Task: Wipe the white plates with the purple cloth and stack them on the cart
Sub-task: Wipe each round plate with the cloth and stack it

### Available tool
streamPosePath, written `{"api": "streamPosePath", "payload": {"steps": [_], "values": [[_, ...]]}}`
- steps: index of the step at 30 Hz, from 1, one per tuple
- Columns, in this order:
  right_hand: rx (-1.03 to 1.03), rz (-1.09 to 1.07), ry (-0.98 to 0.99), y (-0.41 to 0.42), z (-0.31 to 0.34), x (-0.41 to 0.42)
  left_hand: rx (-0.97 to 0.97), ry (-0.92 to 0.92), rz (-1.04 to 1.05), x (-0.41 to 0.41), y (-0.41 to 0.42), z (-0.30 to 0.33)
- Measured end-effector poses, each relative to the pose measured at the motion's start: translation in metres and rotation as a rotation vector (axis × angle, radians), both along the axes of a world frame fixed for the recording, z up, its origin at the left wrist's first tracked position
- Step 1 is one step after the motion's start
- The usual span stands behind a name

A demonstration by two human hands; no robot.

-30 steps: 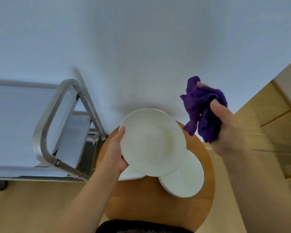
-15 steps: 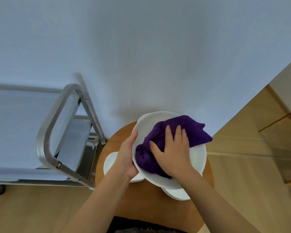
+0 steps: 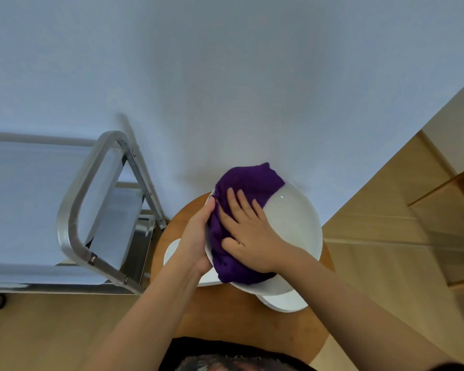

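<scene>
Left hand [image 3: 196,243] grips the left rim of a round white ceramic plate [image 3: 292,223], fingers curled around the edge, holding it tilted above the round wooden counter [image 3: 225,311]. Right hand [image 3: 252,236] lies flat, fingers straight and spread, pressing a crumpled purple cloth [image 3: 249,183] onto the plate's left half; cloth overhangs the far rim. Two more white plates rest on the counter beneath: one at left [image 3: 172,253], one at near right [image 3: 284,303], both partly hidden. Metal-framed cart [image 3: 73,210] stands left of the counter, just beside it, against a pale wall [image 3: 225,76].
</scene>
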State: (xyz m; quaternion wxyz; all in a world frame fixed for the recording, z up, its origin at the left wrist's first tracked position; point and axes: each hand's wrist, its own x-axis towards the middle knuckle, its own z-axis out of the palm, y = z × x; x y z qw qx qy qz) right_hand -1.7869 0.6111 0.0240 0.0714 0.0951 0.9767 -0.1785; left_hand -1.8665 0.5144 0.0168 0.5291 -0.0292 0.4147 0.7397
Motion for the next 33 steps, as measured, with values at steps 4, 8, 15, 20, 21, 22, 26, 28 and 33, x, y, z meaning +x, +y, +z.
{"api": "streamPosePath", "payload": {"steps": [4,8,15,20,21,22,26,28,33], "values": [[-0.067,0.237,-0.100,-0.004,0.010,0.008,-0.031,-0.046,0.019,-0.008,-0.005,0.000],[-0.136,0.382,-0.208,0.003,0.020,0.020,-0.044,-0.092,-0.019,-0.009,-0.012,-0.005],[0.030,0.580,-0.290,0.021,0.027,0.052,-0.010,-0.064,-0.138,-0.004,-0.012,-0.007],[0.324,0.817,-0.376,0.044,0.035,0.071,-0.032,0.025,-0.223,-0.001,-0.012,-0.005],[0.401,0.866,-0.372,0.049,0.038,0.073,-0.050,0.035,-0.233,0.000,-0.011,-0.005],[0.492,0.915,-0.333,0.053,0.040,0.073,-0.071,0.040,-0.237,0.001,-0.010,-0.006],[0.787,0.817,0.086,0.060,0.050,0.068,-0.075,0.000,-0.142,0.004,-0.007,-0.010],[0.619,0.484,0.329,0.054,0.042,0.072,-0.071,-0.032,-0.023,0.002,-0.010,-0.013],[0.031,-0.567,0.081,0.013,0.019,0.067,-0.037,0.007,0.144,0.004,-0.011,-0.016]]}}
